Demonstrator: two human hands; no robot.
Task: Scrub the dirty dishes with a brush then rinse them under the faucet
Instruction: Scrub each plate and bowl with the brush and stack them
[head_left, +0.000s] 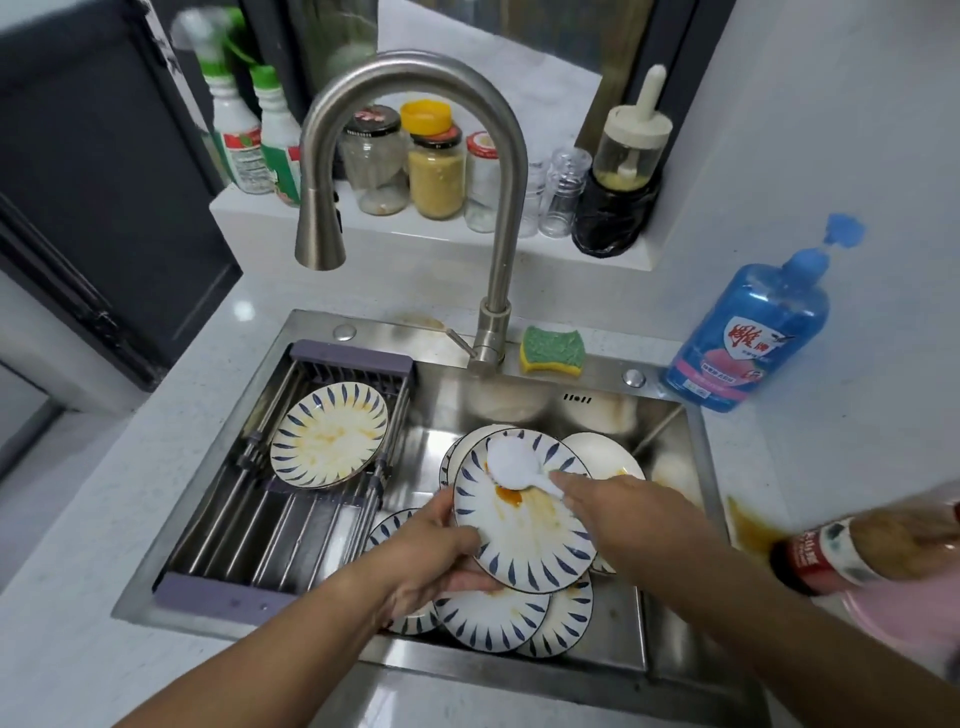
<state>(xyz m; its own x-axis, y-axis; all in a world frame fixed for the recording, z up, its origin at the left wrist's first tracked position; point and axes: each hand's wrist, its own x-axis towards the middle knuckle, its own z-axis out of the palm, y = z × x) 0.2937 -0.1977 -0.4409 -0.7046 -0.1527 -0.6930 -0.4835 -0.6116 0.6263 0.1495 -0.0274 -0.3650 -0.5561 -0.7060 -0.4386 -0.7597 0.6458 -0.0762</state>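
Note:
My left hand (434, 558) grips the left rim of a white plate with blue leaf marks (524, 525), held tilted over the steel sink (670, 613). Orange sauce stains its middle. My right hand (618, 512) holds the handle of a white brush (514, 465), whose round head presses on the plate's upper part. Several more patterned plates (493, 621) lie stacked in the basin below. Another stained plate (330, 436) rests on the drying rack (291, 525) across the sink's left side. The faucet (498, 249) arches above with its spout at the left; no water runs.
A green-yellow sponge (551, 349) lies on the sink's back ledge. A blue soap pump bottle (748, 338) stands at the right. A brown sauce bottle (872, 545) lies near a spill on the right counter. Jars and spray bottles (436, 171) line the window sill.

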